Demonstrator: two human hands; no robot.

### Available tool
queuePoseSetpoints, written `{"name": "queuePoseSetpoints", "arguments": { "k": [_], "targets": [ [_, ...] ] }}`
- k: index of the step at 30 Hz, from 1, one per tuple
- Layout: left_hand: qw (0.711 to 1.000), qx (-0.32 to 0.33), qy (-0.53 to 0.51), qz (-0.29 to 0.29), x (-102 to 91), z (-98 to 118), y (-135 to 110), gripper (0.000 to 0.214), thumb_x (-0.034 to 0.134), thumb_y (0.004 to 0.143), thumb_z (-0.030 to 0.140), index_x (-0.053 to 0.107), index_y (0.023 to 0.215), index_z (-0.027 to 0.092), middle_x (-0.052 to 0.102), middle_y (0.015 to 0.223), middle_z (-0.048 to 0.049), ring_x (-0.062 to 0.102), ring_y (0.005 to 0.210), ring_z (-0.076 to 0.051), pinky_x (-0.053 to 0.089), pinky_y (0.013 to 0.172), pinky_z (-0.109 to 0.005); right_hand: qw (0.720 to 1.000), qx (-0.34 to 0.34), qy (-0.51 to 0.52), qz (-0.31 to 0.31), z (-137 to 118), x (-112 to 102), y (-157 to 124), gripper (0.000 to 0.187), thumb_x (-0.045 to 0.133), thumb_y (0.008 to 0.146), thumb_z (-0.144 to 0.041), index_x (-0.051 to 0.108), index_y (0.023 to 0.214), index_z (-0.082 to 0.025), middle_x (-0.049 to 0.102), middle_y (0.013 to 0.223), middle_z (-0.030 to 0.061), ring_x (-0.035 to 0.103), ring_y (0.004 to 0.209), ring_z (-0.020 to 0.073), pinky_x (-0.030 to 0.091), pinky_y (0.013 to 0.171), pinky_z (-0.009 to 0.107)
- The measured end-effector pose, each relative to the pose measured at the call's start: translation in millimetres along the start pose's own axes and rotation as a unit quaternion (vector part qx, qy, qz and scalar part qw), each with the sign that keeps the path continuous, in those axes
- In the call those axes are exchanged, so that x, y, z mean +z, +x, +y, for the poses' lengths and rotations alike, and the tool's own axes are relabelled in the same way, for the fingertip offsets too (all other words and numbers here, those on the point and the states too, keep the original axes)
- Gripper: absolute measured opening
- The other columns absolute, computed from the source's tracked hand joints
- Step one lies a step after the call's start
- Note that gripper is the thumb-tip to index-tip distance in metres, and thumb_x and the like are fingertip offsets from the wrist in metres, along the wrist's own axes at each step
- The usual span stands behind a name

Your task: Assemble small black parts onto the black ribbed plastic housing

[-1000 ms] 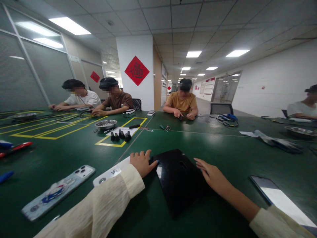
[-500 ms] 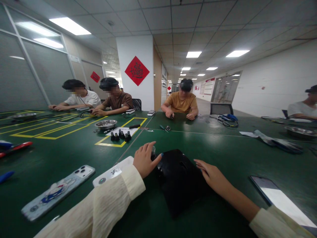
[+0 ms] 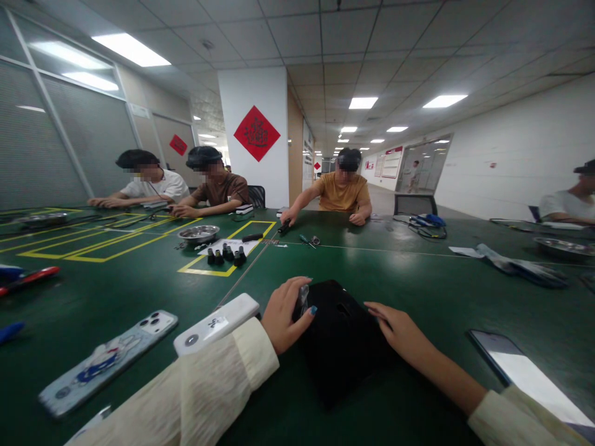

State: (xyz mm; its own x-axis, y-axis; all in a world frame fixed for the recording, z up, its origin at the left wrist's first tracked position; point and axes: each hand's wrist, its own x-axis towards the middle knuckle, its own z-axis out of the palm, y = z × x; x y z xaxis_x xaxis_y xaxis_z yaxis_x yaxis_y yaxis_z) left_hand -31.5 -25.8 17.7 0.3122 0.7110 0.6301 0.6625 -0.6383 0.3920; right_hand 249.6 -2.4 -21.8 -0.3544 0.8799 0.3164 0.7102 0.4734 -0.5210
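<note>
A black, soft-looking pouch or sheet (image 3: 341, 347) with a small slot near its top lies before me; its exact kind is unclear. At its upper left, my left hand (image 3: 287, 316) curls its fingers and thumb around a crinkled clear plastic piece (image 3: 304, 297), partly hidden by the hand. My right hand (image 3: 397, 328) rests along the black thing's right edge, fingers stretched out and touching it. Beside my left wrist lies a long white device (image 3: 220, 322) with a round button. Farther left is a phone in a patterned case (image 3: 111, 359).
Another phone (image 3: 525, 371) lies right of my right forearm. Beyond my hands are several black cylindrical parts (image 3: 227, 255), a metal bowl (image 3: 199, 233) and a small screwdriver (image 3: 307, 241). Red-handled pliers (image 3: 32, 279) lie far left, gloves (image 3: 520, 266) at right. Co-workers sit across the green table (image 3: 409, 260).
My left hand has moved right and slightly down onto the black thing's edge, with the clear plastic now between fingers and thumb. My right hand has hardly moved. The co-worker opposite has reached sideways.
</note>
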Motion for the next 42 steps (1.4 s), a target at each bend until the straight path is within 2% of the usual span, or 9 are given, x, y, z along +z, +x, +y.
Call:
{"name": "queuePoseSetpoints", "arguments": {
  "k": [5,9,15,20,26,31,35,39,42],
  "targets": [
    [0.995,-0.017,-0.093,0.025,1.4,7,-2,0.041,0.038,0.086,0.040,0.042,0.122,0.019,0.049,0.122,-0.0102,0.045,0.114,-0.025,0.033,0.097,-0.038,0.999,-0.031,-0.006,0.014,6,1,-1,0.042,0.037,0.080,-0.012,0.057,0.117,-0.015,0.064,0.109,0.0099,0.062,0.099,0.0193,0.047,0.090,0.038],
    [0.980,-0.058,-0.189,0.036,3.1,11,-3,0.045,0.034,0.088,0.045,0.041,0.123,0.018,0.049,0.121,-0.0104,0.046,0.110,-0.024,0.034,0.096,-0.039,0.992,-0.072,-0.062,0.080,2,-2,0,0.042,0.038,0.082,-0.015,0.052,0.122,-0.017,0.061,0.115,0.0098,0.058,0.105,0.0212,0.048,0.091,0.042],
    [0.926,-0.122,-0.356,0.038,20.5,15,-8,0.043,0.026,0.091,0.047,0.033,0.125,0.020,0.045,0.124,-0.0107,0.042,0.116,-0.023,0.031,0.101,-0.041,0.947,-0.235,-0.164,0.142,-49,-4,-5,0.046,0.040,0.084,-0.014,0.044,0.129,-0.018,0.051,0.126,0.0105,0.050,0.114,0.0214,0.045,0.095,0.040],
    [0.930,-0.038,-0.365,-0.017,23.0,29,-19,0.053,0.028,0.089,0.053,0.029,0.129,0.019,0.041,0.128,-0.0123,0.039,0.119,-0.025,0.029,0.103,-0.043,0.901,-0.359,-0.201,0.135,-80,16,-19,0.049,0.046,0.081,-0.010,0.041,0.129,-0.019,0.043,0.133,0.0131,0.047,0.115,0.0224,0.048,0.088,0.037],
    [0.940,0.095,-0.314,-0.095,21.6,33,-29,0.070,0.034,0.084,0.058,0.012,0.137,0.019,0.030,0.136,-0.0162,0.035,0.123,-0.030,0.028,0.103,-0.046,0.889,-0.380,-0.179,0.186,-88,26,-23,0.037,0.047,0.084,-0.019,0.047,0.122,-0.018,0.052,0.124,0.0131,0.053,0.103,0.0219,0.047,0.080,0.035],
    [0.944,0.088,-0.295,-0.116,24.8,29,-31,0.073,0.044,0.080,0.058,0.016,0.135,0.018,0.029,0.136,-0.0175,0.033,0.125,-0.031,0.026,0.104,-0.048,0.881,-0.403,-0.185,0.163,-99,16,-19,0.031,0.045,0.088,-0.023,0.052,0.118,-0.015,0.063,0.110,0.0082,0.057,0.087,0.0189,0.045,0.071,0.031],
    [0.918,0.079,-0.367,-0.127,26.3,29,-27,0.072,0.039,0.083,0.059,0.008,0.134,0.019,0.032,0.135,-0.0199,0.038,0.121,-0.030,0.031,0.099,-0.050,0.879,-0.417,-0.170,0.157,-99,15,-17,0.020,0.046,0.087,-0.017,0.056,0.105,-0.015,0.066,0.090,0.0054,0.058,0.074,0.0158,0.043,0.063,0.028],
    [0.889,0.057,-0.445,-0.094,31.5,29,-24,0.064,0.027,0.085,0.061,0.013,0.132,0.020,0.037,0.132,-0.0192,0.044,0.117,-0.029,0.033,0.095,-0.051,0.878,-0.417,-0.165,0.166,-92,16,-16,0.016,0.042,0.087,-0.012,0.054,0.095,-0.015,0.065,0.080,0.0051,0.056,0.063,0.0143,0.042,0.056,0.026],
    [0.904,0.032,-0.426,-0.023,32.5,27,-23,0.060,0.023,0.086,0.061,0.022,0.128,0.019,0.043,0.127,-0.0160,0.046,0.113,-0.028,0.033,0.095,-0.048,0.900,-0.374,-0.140,0.177,-86,16,-16,0.015,0.039,0.087,-0.016,0.050,0.098,-0.015,0.064,0.080,0.0068,0.058,0.063,0.0148,0.044,0.055,0.025]
  ]
}}
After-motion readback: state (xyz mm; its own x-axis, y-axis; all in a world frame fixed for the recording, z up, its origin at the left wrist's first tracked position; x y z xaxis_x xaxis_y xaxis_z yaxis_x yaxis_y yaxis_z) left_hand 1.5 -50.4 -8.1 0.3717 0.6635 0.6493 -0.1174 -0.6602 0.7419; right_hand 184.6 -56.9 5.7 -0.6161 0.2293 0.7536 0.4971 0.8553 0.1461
